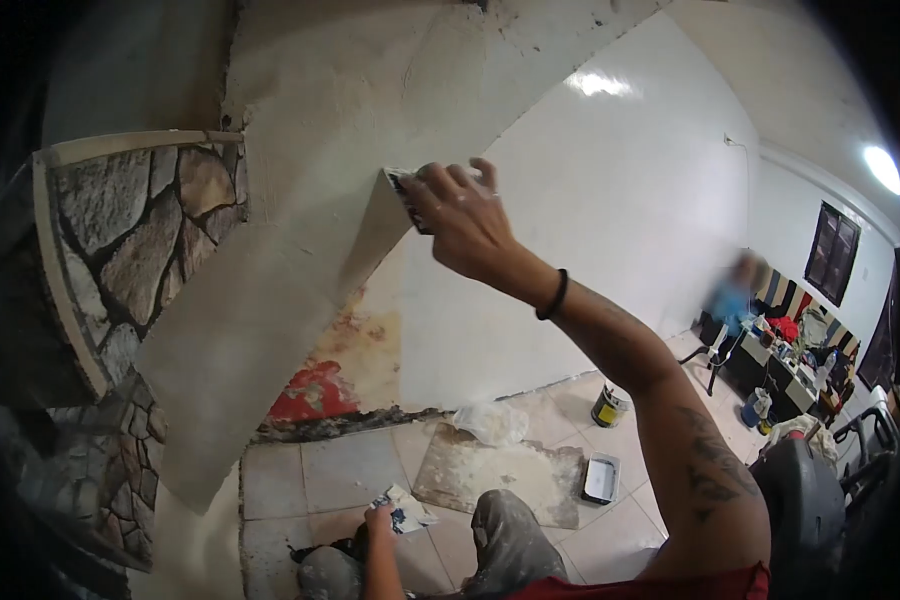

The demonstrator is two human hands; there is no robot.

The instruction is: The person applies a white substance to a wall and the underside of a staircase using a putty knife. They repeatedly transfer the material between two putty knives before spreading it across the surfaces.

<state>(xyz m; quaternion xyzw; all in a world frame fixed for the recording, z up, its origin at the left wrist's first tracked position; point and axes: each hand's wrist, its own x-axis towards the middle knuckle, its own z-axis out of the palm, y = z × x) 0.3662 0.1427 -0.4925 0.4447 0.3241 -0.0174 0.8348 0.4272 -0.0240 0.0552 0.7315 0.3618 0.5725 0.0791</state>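
My right hand (470, 215) is raised and closed around a putty knife (398, 190), its blade against the edge of the grey-beige plastered surface (305, 245). The little finger sticks out and the fingers carry whitish smears. Low in the view, my left hand (378, 520) grips a second putty knife (408, 508), whose broad blade is spotted with white putty and dark blue marks. It is held above the tiled floor near my knees. Fingers of the left hand are partly hidden.
A putty-smeared board (495, 475), a plastic bag (492, 424), a white-rimmed tray (601, 478) and a can (610, 407) are on the floor. Stone-pattern panelling (135, 215) is at left. Another person (733, 300) is beside a cluttered table (780, 365) far right.
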